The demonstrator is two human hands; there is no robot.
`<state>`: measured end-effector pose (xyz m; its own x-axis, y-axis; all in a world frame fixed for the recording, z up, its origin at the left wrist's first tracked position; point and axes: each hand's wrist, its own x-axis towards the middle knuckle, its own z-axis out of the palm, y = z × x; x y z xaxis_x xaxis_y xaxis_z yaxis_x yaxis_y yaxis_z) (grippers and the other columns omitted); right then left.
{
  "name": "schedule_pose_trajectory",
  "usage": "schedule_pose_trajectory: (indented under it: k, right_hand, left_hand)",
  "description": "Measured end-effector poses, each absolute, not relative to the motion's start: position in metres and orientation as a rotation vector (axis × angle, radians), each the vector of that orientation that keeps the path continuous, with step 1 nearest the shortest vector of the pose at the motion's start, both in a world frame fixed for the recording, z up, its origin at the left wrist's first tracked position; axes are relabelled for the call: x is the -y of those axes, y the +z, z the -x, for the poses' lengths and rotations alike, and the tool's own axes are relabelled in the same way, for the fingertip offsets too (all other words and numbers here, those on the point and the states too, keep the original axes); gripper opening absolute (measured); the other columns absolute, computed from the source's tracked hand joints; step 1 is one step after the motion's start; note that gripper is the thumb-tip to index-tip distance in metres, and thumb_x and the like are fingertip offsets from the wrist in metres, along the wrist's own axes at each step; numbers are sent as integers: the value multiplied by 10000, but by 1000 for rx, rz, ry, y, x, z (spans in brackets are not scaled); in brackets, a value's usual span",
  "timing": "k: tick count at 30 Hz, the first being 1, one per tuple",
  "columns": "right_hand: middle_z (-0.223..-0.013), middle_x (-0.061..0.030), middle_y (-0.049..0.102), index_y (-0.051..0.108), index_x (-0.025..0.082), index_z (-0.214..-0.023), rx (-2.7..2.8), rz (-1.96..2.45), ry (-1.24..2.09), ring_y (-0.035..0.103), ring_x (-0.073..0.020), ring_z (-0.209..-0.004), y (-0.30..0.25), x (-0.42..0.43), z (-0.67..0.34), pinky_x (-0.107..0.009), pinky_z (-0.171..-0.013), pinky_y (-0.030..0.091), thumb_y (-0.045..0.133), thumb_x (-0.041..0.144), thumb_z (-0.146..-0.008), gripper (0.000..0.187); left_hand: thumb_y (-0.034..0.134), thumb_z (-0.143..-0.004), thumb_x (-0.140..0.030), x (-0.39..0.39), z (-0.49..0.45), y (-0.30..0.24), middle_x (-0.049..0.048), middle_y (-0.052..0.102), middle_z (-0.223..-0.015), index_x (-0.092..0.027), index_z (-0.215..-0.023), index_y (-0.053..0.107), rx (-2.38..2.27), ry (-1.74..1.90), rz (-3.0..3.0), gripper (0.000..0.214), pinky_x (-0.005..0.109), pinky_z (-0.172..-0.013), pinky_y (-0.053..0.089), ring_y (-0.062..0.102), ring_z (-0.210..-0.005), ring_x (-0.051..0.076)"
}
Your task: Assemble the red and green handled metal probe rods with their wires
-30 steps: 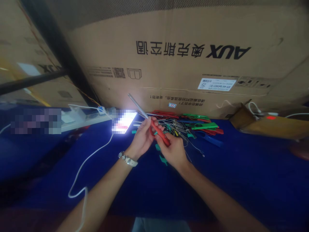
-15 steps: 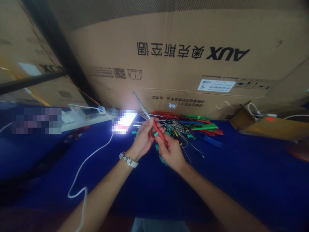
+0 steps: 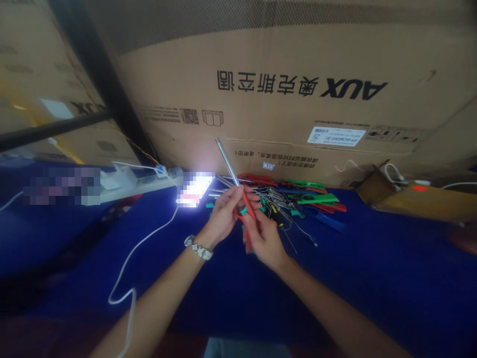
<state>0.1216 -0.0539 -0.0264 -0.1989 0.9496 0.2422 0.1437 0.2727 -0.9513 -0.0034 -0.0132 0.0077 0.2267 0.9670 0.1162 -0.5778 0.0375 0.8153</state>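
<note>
Both hands meet over the blue table cloth (image 3: 391,278). My left hand (image 3: 223,214), with a watch at the wrist, is closed around a red-handled tool (image 3: 247,209) whose long metal rod (image 3: 227,161) sticks up and to the left. My right hand (image 3: 263,237) is closed on the lower part of the red handle, fingers pinching a small teal piece on it. Just behind the hands lies a pile of red, green and blue handled tools and thin wires (image 3: 301,199).
A large cardboard box (image 3: 298,99) stands along the back of the table. A lit phone (image 3: 194,189) lies left of the hands with a white cable (image 3: 130,258) trailing toward me. A wooden box (image 3: 410,199) sits at right; a power strip (image 3: 126,179) at left.
The tool has tipped more upright, its rod now pointing higher. My right hand has slid slightly down and left along the red handle. The view shifted a little.
</note>
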Motion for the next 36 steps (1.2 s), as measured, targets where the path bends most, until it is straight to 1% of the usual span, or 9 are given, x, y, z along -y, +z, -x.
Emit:
schedule_pose_trajectory:
  k: [7, 10, 12, 16, 22, 26, 31, 33, 36]
  right_hand:
    - [-474, 75, 510, 625, 179, -1131, 1501, 1098, 1008, 481, -91, -332, -28, 51, -121, -183, -350, 409, 495, 546, -958, 426]
    - [-483, 74, 512, 627, 186, -1076, 1498, 1093, 998, 483, -87, -336, -29, 50, -122, -179, -350, 406, 489, 545, -961, 401]
    - [-497, 67, 534, 625, 184, -1053, 1496, 1086, 995, 492, -88, -337, -30, 50, -123, -179, -348, 406, 486, 540, -963, 392]
    - [-542, 51, 586, 619, 179, -1175, 1528, 1086, 926, 509, -92, -342, -30, 49, -125, -188, -357, 415, 483, 514, -968, 417]
    - [-600, 24, 624, 571, 191, -1309, 1572, 1149, 792, 547, -111, -407, -31, 51, -119, -208, -421, 446, 459, 466, -986, 439]
    - [-641, -6, 640, 644, 184, -1111, 1619, 1243, 650, 569, -129, -479, -26, 54, -119, -224, -477, 433, 454, 450, -986, 350]
    - [-597, 12, 559, 627, 191, -751, 1659, 1183, 676, 493, -111, -520, -13, 52, -132, -228, -511, 366, 478, 487, -968, 396]
    - [-547, 44, 458, 583, 195, -702, 1464, 1145, 783, 417, -96, -494, -8, 46, -138, -221, -483, 331, 520, 513, -941, 403]
    - [-644, 46, 480, 625, 201, -820, 1245, 1009, 1010, 409, -88, -526, -2, 34, -142, -208, -464, 336, 593, 528, -878, 334]
  left_hand:
    - [764, -804, -430, 15, 1, 8, 67, 748, -833, -137, -912, 678, -577, 1326, -976, 323, 249, -709, 569, 728, -793, 177]
    - [726, -836, -454, 14, 2, 4, 81, 754, -847, -135, -972, 689, -584, 1289, -1062, 349, 219, -648, 549, 721, -772, 170]
    - [704, -850, -470, 14, 2, 2, 87, 754, -859, -134, -1027, 684, -588, 1225, -1116, 380, 213, -546, 528, 697, -666, 156]
    - [696, -837, -514, 17, 0, 2, 70, 741, -854, -148, -1013, 665, -612, 1187, -1144, 408, 220, -348, 432, 551, -413, 100]
    - [683, -843, -526, 21, -9, 0, 24, 678, -784, -171, -928, 632, -569, 1239, -1057, 369, 197, -311, 344, 507, -407, 80]
    - [686, -855, -493, 19, -15, -2, -20, 587, -696, -174, -921, 618, -554, 1311, -931, 333, 177, -349, 337, 499, -450, 76]
    - [661, -892, -372, 12, 7, 7, -60, 431, -558, -146, -847, 600, -413, 1178, -769, 237, 180, -486, 476, 534, -494, 85]
    - [621, -910, -331, 8, 20, 8, -87, 354, -517, -137, -841, 598, -365, 1023, -732, 207, 178, -421, 460, 412, -373, 57]
    - [592, -908, -335, 3, 30, 2, -101, 295, -480, -150, -772, 554, -273, 706, -670, 232, 156, -241, 279, 212, -280, 49]
